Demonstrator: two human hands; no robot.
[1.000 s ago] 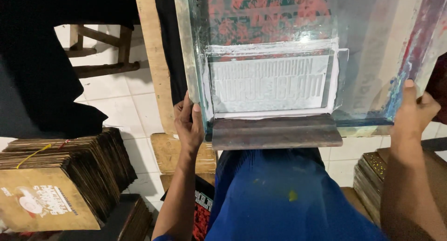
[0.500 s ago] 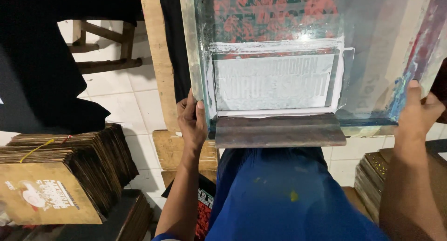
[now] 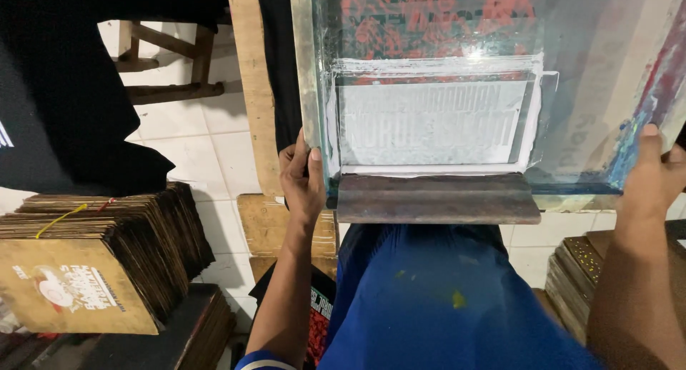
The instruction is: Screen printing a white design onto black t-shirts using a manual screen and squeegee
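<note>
I hold a screen-printing frame [image 3: 309, 70] by its two near corners. My left hand [image 3: 301, 178] grips the left side rail, thumb on top. My right hand [image 3: 654, 173] grips the right rail, which is smeared with red and blue ink. Inside the frame, a white inked stencil panel [image 3: 429, 121] shows mirrored lettering, with a red pattern visible through the mesh above it. A wide wooden squeegee [image 3: 437, 198] rests across the near end of the screen, between my hands. Black fabric [image 3: 279, 63] lies under the frame on a wooden board [image 3: 250, 84].
A thick stack of brown card sleeves [image 3: 107, 248] sits at lower left, with a dark flat pile beneath. A black garment [image 3: 64, 98] hangs at upper left over a wooden stool [image 3: 168, 56]. More stacked boards [image 3: 572, 270] stand at lower right. White floor tiles [image 3: 193, 148] show between.
The view has shifted slightly, so the frame and squeegee sit a little lower and closer. Both hands keep their grip on the frame's rails.
</note>
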